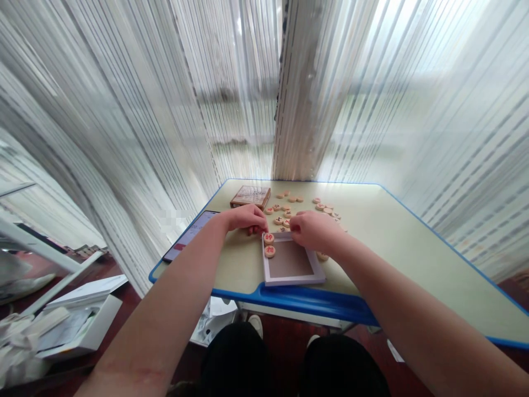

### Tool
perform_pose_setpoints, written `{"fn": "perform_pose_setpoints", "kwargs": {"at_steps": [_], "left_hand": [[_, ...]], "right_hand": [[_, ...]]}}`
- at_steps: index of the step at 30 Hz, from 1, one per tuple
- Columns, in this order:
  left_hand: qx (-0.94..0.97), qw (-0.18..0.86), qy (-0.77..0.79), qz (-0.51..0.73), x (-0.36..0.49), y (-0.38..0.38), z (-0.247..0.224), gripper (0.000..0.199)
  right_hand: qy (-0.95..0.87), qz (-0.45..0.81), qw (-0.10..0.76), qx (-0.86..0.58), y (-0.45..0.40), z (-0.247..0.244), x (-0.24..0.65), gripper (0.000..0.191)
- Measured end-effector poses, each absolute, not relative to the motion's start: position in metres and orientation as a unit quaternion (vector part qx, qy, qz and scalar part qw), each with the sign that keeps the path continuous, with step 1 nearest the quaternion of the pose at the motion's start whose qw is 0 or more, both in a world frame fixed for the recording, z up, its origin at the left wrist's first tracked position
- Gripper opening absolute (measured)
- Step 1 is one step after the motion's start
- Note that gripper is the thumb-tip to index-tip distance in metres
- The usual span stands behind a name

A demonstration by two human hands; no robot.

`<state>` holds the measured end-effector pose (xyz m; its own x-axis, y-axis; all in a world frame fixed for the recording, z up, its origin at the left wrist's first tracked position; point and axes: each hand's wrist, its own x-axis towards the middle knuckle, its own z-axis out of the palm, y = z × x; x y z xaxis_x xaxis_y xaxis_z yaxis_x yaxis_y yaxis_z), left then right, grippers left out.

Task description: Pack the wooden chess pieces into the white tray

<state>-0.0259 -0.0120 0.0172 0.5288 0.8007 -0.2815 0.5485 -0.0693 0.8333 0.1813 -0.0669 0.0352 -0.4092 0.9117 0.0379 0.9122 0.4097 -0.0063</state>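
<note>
A shallow, pale-rimmed box tray (295, 279) lies at the table's near edge. Two round Chinese chess pieces with red characters sit along its left side: an upper piece (268, 238) and a lower piece (270, 251). My left hand (249, 217) is at the tray's far left corner, fingers curled; what they hold, if anything, is hidden. My right hand (313, 227) is over the tray's far right side with its fingers pressed together and pointing down. Their tips are hidden. Loose chess pieces (288, 213) lie scattered just beyond the tray.
A flat wooden-sided box (250, 196) stands at the back left, and a phone (192, 236) lies on the left edge. More pieces (320, 207) spread right of centre. The table (405, 248) has a blue rim; a striped curtain (248, 99) hangs behind it.
</note>
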Motion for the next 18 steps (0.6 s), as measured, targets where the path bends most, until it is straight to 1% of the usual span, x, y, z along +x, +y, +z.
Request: {"fn": "perform_pose_setpoints", "kwargs": {"at_steps": [5,9,12,14,18], "left_hand": [[0.728,0.489,0.465,0.122,-0.027,-0.010,0.016,0.016],[0.737,0.494,0.449,0.104,-0.030,-0.009,0.015,0.018],[0.739,0.513,0.428,0.089,-0.034,-0.007,0.014,0.020],[0.738,0.534,0.406,0.077,-0.037,-0.006,0.013,0.025],[0.746,0.562,0.352,0.060,-0.038,-0.007,0.014,0.037]], "right_hand": [[-0.814,0.026,0.014,-0.579,-0.062,0.035,0.183,0.020],[-0.799,0.068,0.046,-0.596,-0.049,0.035,0.194,0.018],[-0.753,0.075,0.050,-0.652,-0.036,0.040,0.209,0.024],[-0.711,0.062,0.059,-0.698,-0.028,0.043,0.220,0.028],[-0.641,0.042,0.029,-0.766,-0.022,0.045,0.236,0.035]]}}
